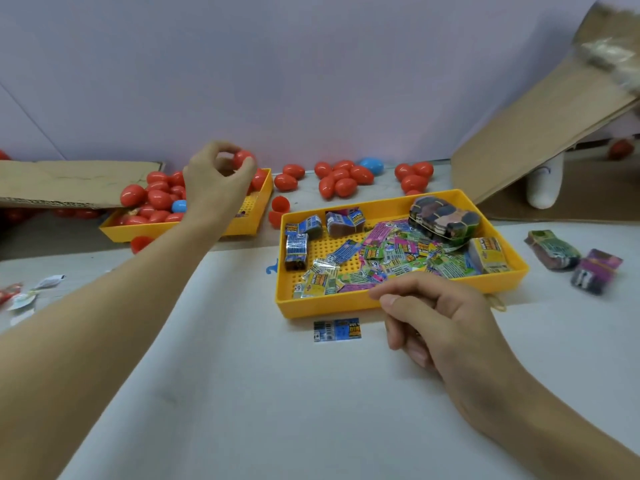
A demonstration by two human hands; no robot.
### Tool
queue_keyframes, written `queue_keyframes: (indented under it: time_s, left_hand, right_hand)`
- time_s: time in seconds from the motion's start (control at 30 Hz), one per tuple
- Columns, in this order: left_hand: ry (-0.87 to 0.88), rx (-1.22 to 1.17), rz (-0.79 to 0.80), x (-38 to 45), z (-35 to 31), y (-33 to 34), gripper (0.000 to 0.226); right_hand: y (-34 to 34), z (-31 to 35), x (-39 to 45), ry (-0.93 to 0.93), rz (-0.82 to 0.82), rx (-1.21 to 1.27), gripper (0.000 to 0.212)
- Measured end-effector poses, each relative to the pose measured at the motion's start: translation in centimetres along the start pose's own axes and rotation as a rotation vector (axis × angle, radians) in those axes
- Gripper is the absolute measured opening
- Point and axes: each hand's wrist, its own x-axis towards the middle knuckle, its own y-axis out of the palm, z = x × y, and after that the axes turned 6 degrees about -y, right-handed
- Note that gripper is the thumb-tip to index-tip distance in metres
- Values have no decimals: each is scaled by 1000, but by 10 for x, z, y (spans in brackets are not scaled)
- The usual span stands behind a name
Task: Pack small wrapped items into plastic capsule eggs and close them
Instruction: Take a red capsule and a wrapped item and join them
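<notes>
cardboard sheets (540,133), white table (242,375), wall (311,64)

White table (242,393) bears two yellow trays (322,308), loose red eggs (341,181), one blue packet (337,329).

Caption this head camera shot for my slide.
Left hand pinches a red plastic capsule egg above the yellow egg tray.

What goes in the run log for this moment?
left hand: grips red egg over egg tray | right hand: loosely curled, holding nothing
</notes>
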Motion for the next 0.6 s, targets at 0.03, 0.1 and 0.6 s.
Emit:
queue_keyframes:
  time_s: [0.03, 0.1, 0.6]
  left_hand:
    - [-27, -160, 51, -10, -13, -3, 18]
    - [-90, -455, 178, -40, -39, -10, 9]
    - [-249, -806, 506, -231, -53, -7, 30]
  right_hand:
    - [0, 0, 0, 4, -1, -1, 25]
    - [-1, 0, 0, 17, -9, 0, 24]
    - [5, 9, -3, 32, -16, -33, 49]
